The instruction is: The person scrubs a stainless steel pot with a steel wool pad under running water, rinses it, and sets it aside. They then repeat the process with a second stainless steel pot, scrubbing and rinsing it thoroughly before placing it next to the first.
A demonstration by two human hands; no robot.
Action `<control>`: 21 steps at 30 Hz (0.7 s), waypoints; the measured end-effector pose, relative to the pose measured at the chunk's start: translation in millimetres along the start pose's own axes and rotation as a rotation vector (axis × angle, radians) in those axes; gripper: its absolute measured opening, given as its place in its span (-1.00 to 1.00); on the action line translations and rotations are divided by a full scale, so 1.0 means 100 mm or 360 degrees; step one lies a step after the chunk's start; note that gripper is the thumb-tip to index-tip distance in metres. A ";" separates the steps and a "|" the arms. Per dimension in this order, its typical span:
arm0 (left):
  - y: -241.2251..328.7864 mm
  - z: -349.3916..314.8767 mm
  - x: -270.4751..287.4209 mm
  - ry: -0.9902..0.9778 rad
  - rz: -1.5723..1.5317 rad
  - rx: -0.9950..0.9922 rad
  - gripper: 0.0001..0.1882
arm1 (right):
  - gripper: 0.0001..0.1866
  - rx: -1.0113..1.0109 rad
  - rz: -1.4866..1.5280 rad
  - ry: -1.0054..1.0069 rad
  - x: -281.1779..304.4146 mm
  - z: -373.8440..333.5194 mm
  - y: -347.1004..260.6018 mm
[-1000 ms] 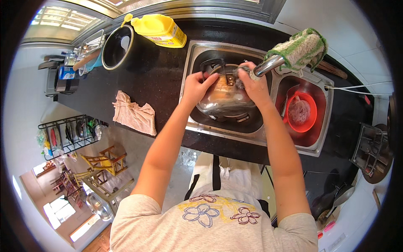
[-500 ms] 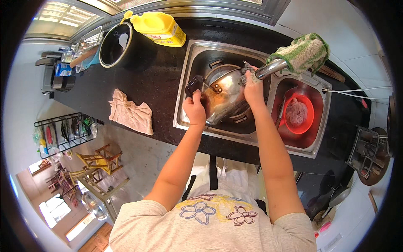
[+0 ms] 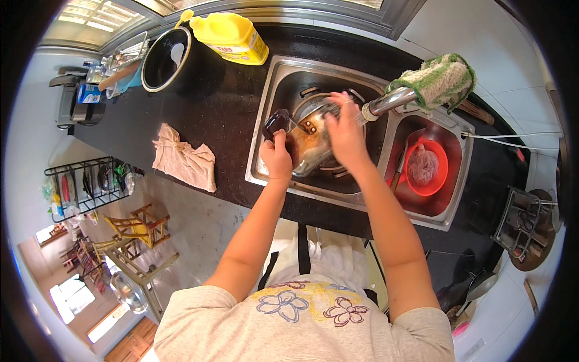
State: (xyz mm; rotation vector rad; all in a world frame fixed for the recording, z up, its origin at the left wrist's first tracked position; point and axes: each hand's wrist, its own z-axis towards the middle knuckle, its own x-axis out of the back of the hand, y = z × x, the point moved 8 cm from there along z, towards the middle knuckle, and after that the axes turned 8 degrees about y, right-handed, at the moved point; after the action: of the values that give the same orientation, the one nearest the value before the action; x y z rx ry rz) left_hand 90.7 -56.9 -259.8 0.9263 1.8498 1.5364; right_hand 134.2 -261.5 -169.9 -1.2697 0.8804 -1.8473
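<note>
head view: my l hand (image 3: 277, 161) is clamped on the steel pan (image 3: 309, 145) near its black handle (image 3: 277, 123), tilted in the l sink basin (image 3: 263, 108). r hand (image 3: 348, 139) blurred at pan's r side, can't tell if gripping. prob scrub step; calls for steady l hold. handle points l, long axis approx l-r.

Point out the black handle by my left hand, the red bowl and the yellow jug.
Black handle (image 3: 277, 122): head view, its dark middle.
Red bowl (image 3: 443, 169): head view, right inner wall.
Yellow jug (image 3: 229, 37): head view, middle of its body.
</note>
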 end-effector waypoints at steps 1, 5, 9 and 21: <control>-0.08 -0.02 0.01 -0.0006 -0.0029 0.0073 -0.60 | -0.67 -0.0322 0.0260 0.0003 0.01 0.03 0.29; 0.06 -0.07 -0.01 0.0042 -0.0020 0.0057 -0.63 | -0.69 0.0192 -0.0192 0.0158 0.02 0.04 0.17; -0.30 -0.02 0.10 0.0056 -0.0030 0.0175 -0.70 | -0.68 0.0039 -0.0267 0.0009 0.02 0.10 0.38; -0.03 -0.13 -0.03 0.0005 -0.0225 0.0348 -0.58 | -0.66 0.0377 -0.0239 -0.0200 -0.10 0.00 -0.08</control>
State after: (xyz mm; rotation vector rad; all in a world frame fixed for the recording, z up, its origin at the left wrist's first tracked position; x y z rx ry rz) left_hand 81.5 -67.2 -260.3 0.8671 2.0687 1.2711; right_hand 135.5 -249.3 -167.4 -1.3135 0.4946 -1.8994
